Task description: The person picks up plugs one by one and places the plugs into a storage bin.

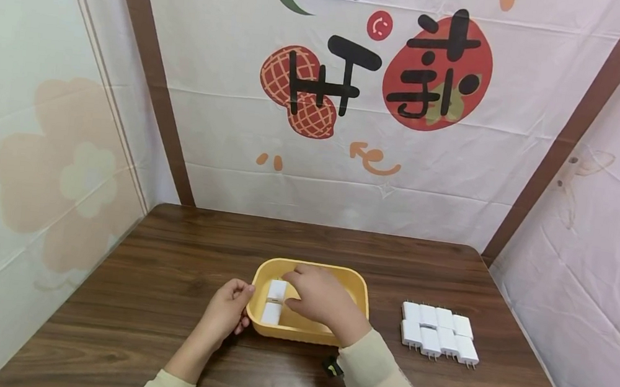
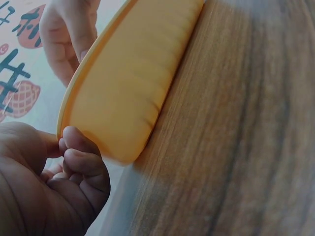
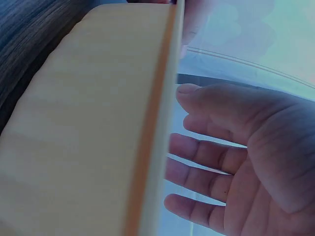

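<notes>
Head view: yellow tray [image 1: 357, 285] sits mid-surface on the wood surface [image 1: 168, 267], w/ white chargers [image 1: 274, 302] lying inside at its left end. Left hand [image 1: 228, 310] is at the tray's left rim, fingers curled, thumb + fingertips pinching the edge; left wrist view confirms, fingers [image 2: 81, 162] touching the rim of the tray [image 2: 128, 88]. Right hand [image 1: 319, 297] is over the tray interior, reaching down just beside the chargers. Right wrist view shows its fingers [image 3: 206, 157] spread + relaxed next to the tray wall [image 3: 88, 123], nothing visibly held. Group of white chargers [image 1: 439, 334], prongs facing the person, packed in 2 rows on the surface right of the tray, clear of it.
</notes>
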Motion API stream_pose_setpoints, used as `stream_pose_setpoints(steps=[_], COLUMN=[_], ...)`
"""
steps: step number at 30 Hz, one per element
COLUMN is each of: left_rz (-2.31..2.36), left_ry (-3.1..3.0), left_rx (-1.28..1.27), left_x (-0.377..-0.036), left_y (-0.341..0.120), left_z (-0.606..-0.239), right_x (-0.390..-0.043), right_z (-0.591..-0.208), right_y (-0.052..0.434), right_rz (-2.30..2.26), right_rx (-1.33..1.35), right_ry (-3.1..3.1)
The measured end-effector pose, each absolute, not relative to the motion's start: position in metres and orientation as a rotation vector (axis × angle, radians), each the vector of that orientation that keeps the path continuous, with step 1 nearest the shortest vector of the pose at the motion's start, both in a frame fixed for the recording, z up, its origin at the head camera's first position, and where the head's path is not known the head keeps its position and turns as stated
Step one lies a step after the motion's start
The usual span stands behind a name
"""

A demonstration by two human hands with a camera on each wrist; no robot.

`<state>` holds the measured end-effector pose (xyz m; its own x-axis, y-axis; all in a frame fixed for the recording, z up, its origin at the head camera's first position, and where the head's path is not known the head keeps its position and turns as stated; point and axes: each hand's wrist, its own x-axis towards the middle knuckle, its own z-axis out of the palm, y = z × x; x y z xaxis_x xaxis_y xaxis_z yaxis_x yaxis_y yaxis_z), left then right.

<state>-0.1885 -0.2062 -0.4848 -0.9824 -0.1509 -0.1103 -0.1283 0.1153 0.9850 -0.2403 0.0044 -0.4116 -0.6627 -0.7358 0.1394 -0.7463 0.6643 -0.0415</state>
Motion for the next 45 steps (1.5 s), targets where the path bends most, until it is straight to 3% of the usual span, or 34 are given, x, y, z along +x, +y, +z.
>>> stream_pose_setpoints(steps=[24, 45], left_rz=[-1.997, -1.985], left_ry=[-2.378, -2.385], left_rx=[0.307, 0.286], left_x=[-0.191, -0.191], left_y=[-0.205, -0.205], left_z=[-0.486, -0.484], right_x=[-0.218, -0.224], right_z=[-0.404, -0.404], right_y=[0.05, 0.084], right_rz=[0.047, 0.047], right_rx=[1.236, 1.205], right_ry=[-2.696, -2.642])
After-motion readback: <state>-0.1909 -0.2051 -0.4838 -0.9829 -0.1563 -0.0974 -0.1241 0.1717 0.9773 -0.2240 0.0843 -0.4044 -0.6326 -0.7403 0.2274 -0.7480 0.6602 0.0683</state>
